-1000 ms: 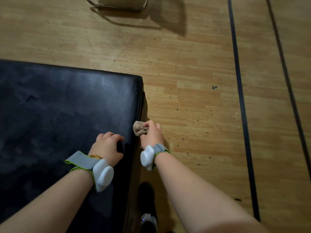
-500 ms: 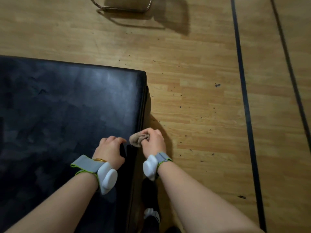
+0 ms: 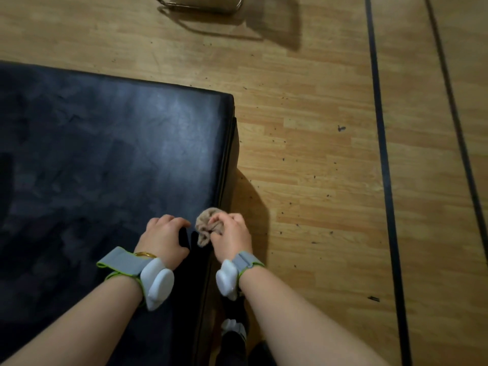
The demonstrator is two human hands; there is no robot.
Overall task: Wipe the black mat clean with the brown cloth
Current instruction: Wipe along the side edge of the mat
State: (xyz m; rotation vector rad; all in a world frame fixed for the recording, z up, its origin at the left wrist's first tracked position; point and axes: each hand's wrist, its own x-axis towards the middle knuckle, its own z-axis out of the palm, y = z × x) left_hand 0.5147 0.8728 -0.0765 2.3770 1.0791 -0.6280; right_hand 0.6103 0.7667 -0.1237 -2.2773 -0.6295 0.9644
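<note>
A thick black mat (image 3: 105, 159) fills the left half of the view, its right edge running down the middle. My right hand (image 3: 232, 239) grips a bunched brown cloth (image 3: 207, 225) at the mat's right edge, near its top surface. My left hand (image 3: 163, 237) rests on the mat just left of the cloth, fingers curled down onto the surface, holding nothing. Both wrists wear grey straps with white sensors.
Wooden floor (image 3: 317, 167) with small dark specks lies right of the mat. Two black floor lines (image 3: 383, 154) run along the right side. A metal-framed chair base (image 3: 200, 6) stands at the top. My socked foot (image 3: 233, 328) is beside the mat's edge.
My right hand has brought the cloth leftward from beside the mat's edge onto its rim, closer to my left hand. The view has shifted slightly; my left hand stays on the mat.
</note>
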